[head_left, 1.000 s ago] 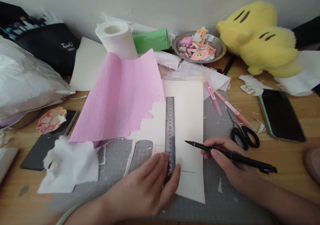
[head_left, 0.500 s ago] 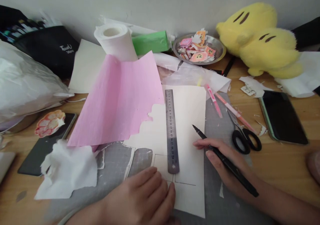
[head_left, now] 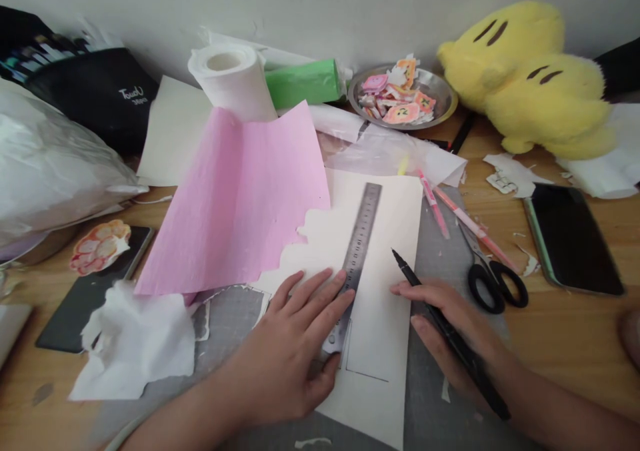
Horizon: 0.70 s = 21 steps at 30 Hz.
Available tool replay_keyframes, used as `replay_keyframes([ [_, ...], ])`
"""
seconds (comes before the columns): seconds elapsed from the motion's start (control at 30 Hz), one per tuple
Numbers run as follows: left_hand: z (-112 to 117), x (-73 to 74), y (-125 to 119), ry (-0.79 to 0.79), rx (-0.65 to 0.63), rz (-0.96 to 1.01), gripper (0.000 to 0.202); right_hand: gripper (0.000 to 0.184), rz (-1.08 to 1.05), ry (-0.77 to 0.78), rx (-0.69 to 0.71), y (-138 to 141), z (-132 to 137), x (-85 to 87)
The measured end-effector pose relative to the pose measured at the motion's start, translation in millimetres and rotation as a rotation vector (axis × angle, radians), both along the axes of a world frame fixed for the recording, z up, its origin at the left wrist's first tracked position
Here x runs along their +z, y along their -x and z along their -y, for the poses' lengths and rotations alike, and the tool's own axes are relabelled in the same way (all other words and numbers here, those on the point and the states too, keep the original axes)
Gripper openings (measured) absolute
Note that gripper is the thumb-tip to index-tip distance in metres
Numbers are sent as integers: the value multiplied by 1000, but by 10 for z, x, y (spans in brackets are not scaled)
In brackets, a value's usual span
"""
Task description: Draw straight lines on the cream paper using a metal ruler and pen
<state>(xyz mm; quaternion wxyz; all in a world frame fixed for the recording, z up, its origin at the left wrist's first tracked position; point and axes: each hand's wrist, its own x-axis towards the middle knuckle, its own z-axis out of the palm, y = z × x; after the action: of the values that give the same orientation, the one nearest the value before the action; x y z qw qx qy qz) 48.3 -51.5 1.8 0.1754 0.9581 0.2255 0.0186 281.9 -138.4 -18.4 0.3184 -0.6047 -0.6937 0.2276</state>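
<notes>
A steel ruler (head_left: 363, 231) lies tilted on a sheet of white paper (head_left: 387, 297), its top leaning right. My left hand (head_left: 285, 344) holds the ruler's lower part, fingers stretched across its left edge and thumb near the bottom end. Thin black lines are drawn on the paper beside that end; some are hidden under the hand. In my right hand (head_left: 450, 304) is a black pen (head_left: 480, 379), its tip pointing up-left above the paper's right side. A pink sheet (head_left: 240, 197) overlaps the white paper's left part.
Scissors (head_left: 487, 284) and pink markers (head_left: 434, 204) lie to the right, near a phone (head_left: 575, 237). Behind are a metal dish (head_left: 445, 104) of paper cutouts, a paper roll (head_left: 240, 91) and yellow plush toys (head_left: 545, 104). Crumpled tissue (head_left: 145, 351) sits left on the grey mat (head_left: 225, 331).
My left hand has moved up from the paper's lower part onto the ruler. The ruler has turned clockwise, its top now further right. The paper has shifted slightly; the right hand still holds the pen.
</notes>
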Motion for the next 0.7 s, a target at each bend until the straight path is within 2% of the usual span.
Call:
replay_keyframes([
  [0.17, -65, 30, 46, 173, -231, 1, 78, 28, 202, -208, 149, -42, -52, -6],
  [0.23, -70, 19, 57, 209, -295, 5, 77, 22, 302, -210, 217, -51, -83, 16],
  [0.3, -71, 8, 59, 212, -302, 19, 74, 16, 337, -167, 273, -56, -103, 39],
  [0.4, -77, -5, 47, 172, -206, 55, 68, 8, 325, -124, 310, -66, -112, 70],
  [0.53, -97, -26, 28, 100, -47, 106, 57, 12, 315, -103, 276, -91, -112, 100],
  [0.7, -125, -53, 24, 31, 106, 174, 25, 7, 308, -73, 233, -105, -98, 107],
])
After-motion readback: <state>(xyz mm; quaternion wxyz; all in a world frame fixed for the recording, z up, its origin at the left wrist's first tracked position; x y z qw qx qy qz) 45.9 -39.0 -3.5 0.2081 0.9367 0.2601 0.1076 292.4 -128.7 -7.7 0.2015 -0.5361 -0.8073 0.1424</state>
